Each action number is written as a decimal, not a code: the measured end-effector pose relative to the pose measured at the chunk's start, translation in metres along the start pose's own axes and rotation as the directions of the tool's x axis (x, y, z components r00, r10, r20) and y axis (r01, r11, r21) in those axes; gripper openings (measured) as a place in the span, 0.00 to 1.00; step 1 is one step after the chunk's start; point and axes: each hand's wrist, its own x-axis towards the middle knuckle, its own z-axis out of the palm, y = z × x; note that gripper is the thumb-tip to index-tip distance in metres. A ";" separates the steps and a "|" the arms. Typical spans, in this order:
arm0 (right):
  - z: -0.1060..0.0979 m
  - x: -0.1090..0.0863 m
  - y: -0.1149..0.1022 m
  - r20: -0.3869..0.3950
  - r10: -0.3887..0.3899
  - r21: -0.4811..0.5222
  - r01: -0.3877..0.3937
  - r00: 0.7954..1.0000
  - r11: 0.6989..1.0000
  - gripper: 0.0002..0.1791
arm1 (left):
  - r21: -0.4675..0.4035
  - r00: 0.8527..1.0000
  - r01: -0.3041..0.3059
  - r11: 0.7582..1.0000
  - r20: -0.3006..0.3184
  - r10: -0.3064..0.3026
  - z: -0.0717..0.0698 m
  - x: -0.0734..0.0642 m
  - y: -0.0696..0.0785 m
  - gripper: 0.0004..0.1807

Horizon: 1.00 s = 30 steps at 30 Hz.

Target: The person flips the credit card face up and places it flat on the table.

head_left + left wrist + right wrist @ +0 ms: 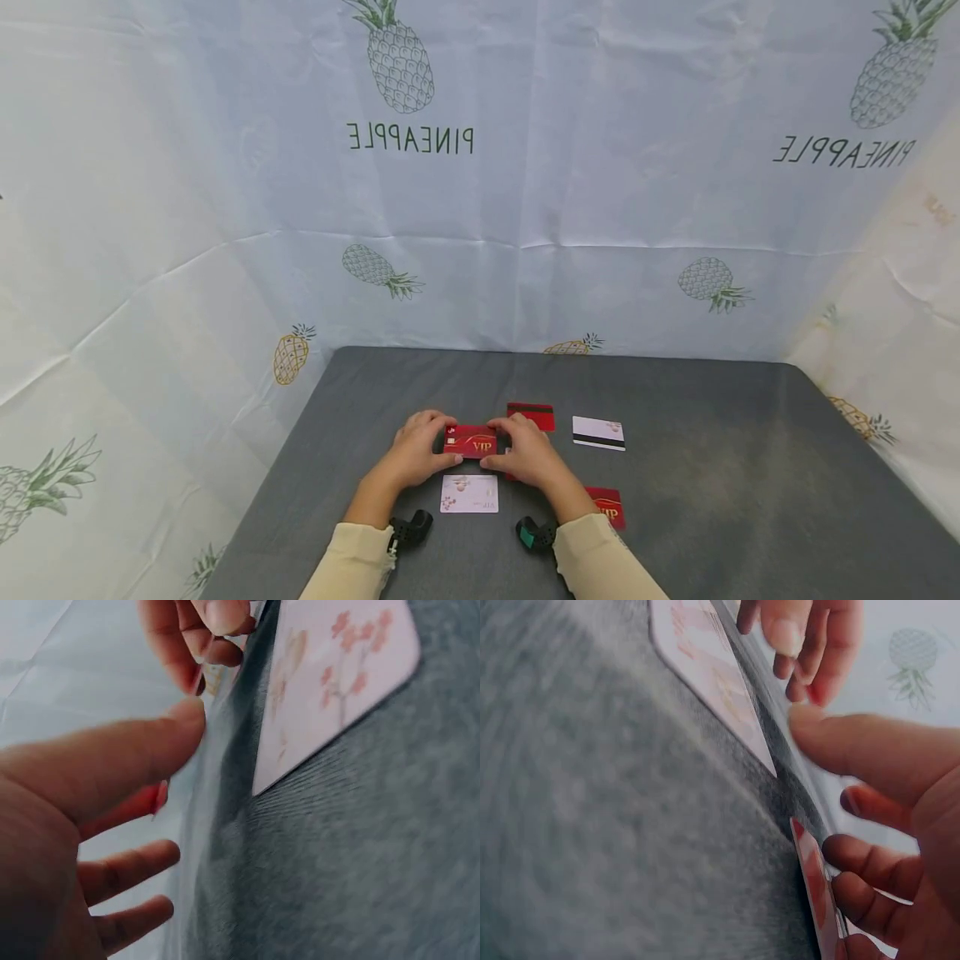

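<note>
A red VIP card (470, 443) spans the gap between both hands, gold lettering facing up. My left hand (415, 452) pinches its left end between thumb and forefinger. At its right end my right hand (528, 454) does the same. In the left wrist view the other left fingers spread loosely beneath the thumb (161, 739). A white card with pink flowers (468, 494) lies on the table just nearer than the held card. Another red card (817, 892) lies close by the right fingertips, mostly hidden under that hand in the head view.
Behind the right hand lies a red card with a dark stripe (532, 415). To its right is a white card with a black stripe (598, 434). Another red VIP card (609, 507) is partly covered by the right forearm. A pineapple-print curtain (517, 192) hangs around the dark grey table (712, 467).
</note>
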 end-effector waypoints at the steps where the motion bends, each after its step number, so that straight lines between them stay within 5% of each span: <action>1: 0.000 0.000 0.000 0.001 0.003 -0.010 -0.003 1.000 1.000 0.33 | 0.015 1.000 0.001 1.000 0.001 -0.001 0.001 0.000 0.000 0.29; 11: 0.003 0.000 -0.001 0.042 0.057 -0.083 -0.053 0.998 0.995 0.34 | 0.089 0.999 0.041 0.995 0.025 -0.043 0.009 0.000 0.002 0.29; 30: 0.003 0.000 -0.001 0.047 0.055 -0.087 -0.050 0.997 0.995 0.34 | 0.094 0.997 0.065 0.993 0.044 -0.069 0.008 0.000 0.003 0.31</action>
